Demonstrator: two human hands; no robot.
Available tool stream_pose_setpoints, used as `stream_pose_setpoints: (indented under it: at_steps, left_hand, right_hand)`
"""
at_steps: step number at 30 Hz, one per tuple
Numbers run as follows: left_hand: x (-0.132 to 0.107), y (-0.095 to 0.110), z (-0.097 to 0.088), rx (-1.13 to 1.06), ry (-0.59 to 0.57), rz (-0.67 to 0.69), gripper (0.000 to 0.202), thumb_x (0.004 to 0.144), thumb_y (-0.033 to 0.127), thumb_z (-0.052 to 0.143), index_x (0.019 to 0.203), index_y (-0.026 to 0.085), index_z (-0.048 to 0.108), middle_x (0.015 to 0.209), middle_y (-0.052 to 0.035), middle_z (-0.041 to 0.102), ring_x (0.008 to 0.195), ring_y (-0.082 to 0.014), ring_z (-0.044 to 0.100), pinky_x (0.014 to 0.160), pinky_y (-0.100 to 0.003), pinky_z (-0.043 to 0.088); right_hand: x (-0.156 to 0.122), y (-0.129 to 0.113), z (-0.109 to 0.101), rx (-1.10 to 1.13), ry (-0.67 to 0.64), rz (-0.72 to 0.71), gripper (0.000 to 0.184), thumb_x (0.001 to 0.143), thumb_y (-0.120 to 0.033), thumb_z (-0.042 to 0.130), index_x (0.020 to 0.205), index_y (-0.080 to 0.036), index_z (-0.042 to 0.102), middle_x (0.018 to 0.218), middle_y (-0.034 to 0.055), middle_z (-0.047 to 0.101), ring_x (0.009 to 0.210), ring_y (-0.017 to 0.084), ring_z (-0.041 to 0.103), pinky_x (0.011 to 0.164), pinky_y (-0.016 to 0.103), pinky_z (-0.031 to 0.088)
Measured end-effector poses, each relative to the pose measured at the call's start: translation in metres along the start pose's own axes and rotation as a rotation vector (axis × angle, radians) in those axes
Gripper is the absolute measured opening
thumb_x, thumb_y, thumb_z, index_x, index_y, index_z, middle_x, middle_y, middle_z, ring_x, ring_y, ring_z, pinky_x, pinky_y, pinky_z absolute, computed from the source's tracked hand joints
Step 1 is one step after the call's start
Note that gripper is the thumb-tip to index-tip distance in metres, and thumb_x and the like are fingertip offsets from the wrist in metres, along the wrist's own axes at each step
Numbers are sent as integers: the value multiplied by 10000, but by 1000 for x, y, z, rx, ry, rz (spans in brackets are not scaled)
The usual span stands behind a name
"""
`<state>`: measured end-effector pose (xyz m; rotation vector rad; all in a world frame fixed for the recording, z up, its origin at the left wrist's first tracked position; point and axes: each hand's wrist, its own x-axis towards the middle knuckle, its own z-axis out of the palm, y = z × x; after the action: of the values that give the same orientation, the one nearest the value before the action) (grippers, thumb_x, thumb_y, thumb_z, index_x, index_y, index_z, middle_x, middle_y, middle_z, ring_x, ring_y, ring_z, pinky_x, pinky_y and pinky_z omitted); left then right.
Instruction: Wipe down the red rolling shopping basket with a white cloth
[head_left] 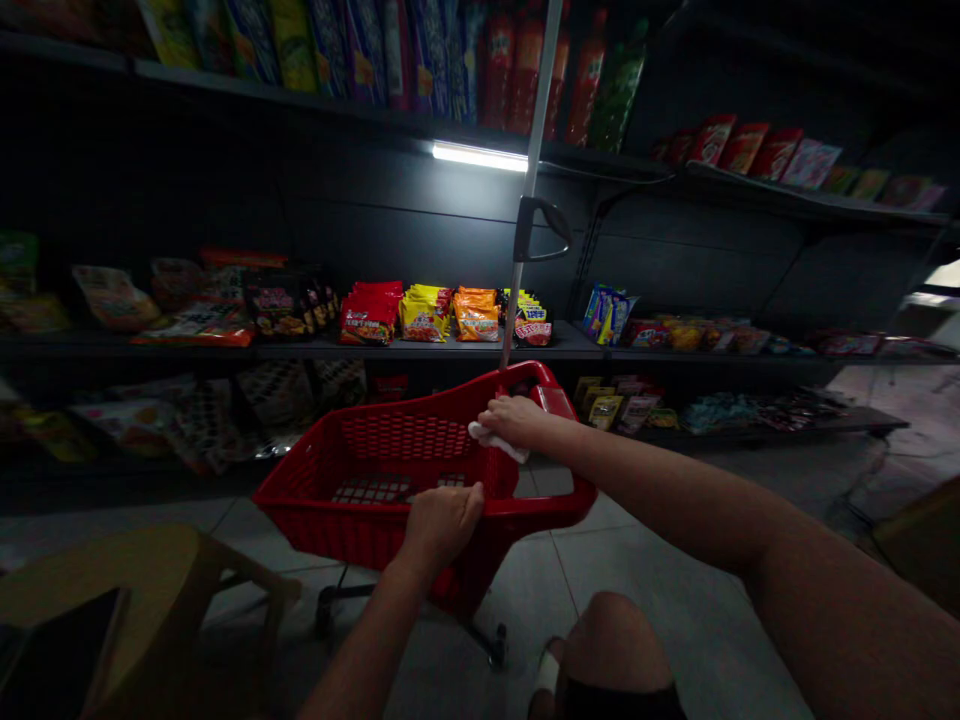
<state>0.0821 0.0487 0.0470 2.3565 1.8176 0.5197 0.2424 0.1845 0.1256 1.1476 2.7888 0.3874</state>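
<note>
A red plastic shopping basket (360, 455) on small wheels stands on the tiled floor in front of me, with a tall grey pull handle (529, 180) rising from its far end. My left hand (442, 522) is closed over the basket's near rim. My right hand (514, 420) presses a small white cloth (491, 441) against the rim near the handle base, fingers curled round the cloth. The basket looks empty inside.
Dark shelves (450, 348) run across the back, stocked with snack and noodle packets (420, 312). A lit tube (480, 156) glows under the upper shelf. A wooden stool (142, 590) stands at lower left. My knee (611, 630) shows below the basket.
</note>
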Motion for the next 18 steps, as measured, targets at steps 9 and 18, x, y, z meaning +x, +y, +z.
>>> stream_pose_setpoints:
  at_steps: [9, 18]
  left_hand:
    - [-10, -3, 1, 14, 72, 46, 568, 1012, 344, 263, 701, 191, 714, 764, -76, 765, 702, -193, 715, 601, -277, 363]
    - [-30, -12, 7, -55, 131, 192, 510, 995, 296, 309, 632, 181, 648, 659, -51, 729, 630, -169, 689, 590, -272, 365]
  right_hand:
    - [-59, -68, -25, -224, -118, -68, 355, 942, -205, 469, 1270, -102, 560, 1095, 211, 675, 938, 284, 687, 735, 375, 540]
    - [22, -14, -36, -43, -263, 158, 268, 886, -95, 564, 1142, -79, 644, 986, 180, 733, 907, 255, 724, 770, 314, 549]
